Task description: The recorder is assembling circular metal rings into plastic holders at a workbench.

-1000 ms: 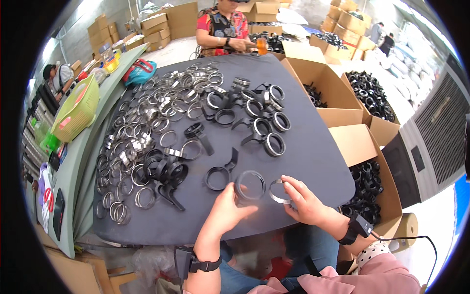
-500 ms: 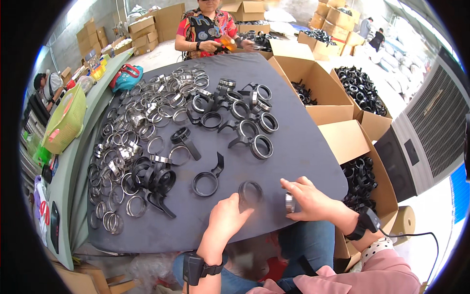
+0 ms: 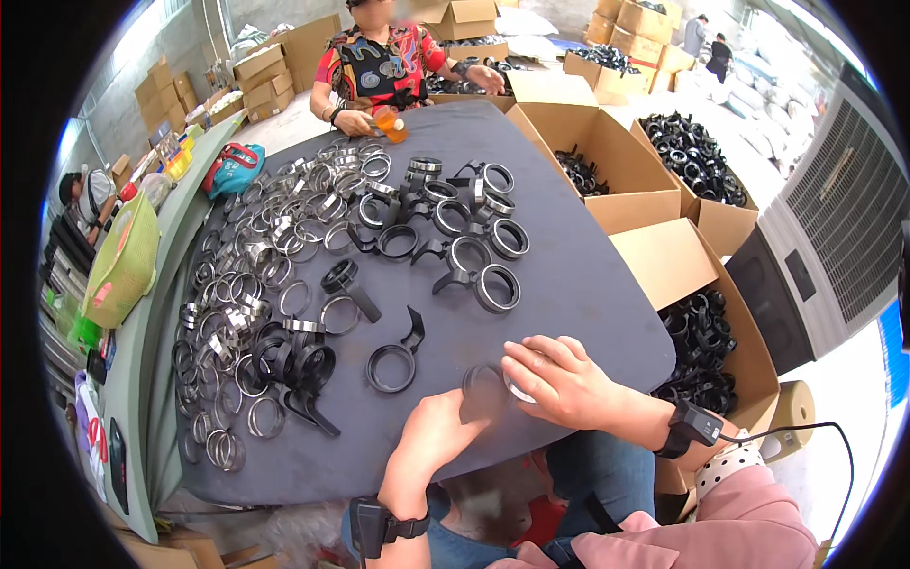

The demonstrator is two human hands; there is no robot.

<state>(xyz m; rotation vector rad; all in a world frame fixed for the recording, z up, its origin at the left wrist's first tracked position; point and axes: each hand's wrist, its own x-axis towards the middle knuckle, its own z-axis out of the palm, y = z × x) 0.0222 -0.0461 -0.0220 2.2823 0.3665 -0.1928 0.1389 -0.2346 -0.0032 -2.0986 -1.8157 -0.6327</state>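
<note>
Near the front edge of the dark grey table, my left hand (image 3: 438, 434) is closed on a dark ring (image 3: 471, 376), blurred by motion. Just to its right, my right hand (image 3: 561, 384) grips a silver metal ring (image 3: 516, 389), its fingers covering most of it. The two rings are side by side; whether they touch, I cannot tell. Beyond my left hand lies a black ring with a curved tab (image 3: 391, 367). Farther off is a group of similar black rings with tabs (image 3: 496, 287), some showing metal inside. Many loose silver rings (image 3: 265, 417) cover the table's left side.
Open cardboard boxes (image 3: 654, 211) of black parts stand along the right side, beside a large grey air cooler (image 3: 825, 228). Across the table, a person (image 3: 379, 71) holds an orange bottle (image 3: 390, 124). On the left, a green-covered bench (image 3: 152, 379) carries a yellow-green basket (image 3: 123, 261).
My right hand has moved left with the metal ring, up to the dark ring in my left hand. The person opposite has lowered the orange bottle toward the table and extended the other arm.
</note>
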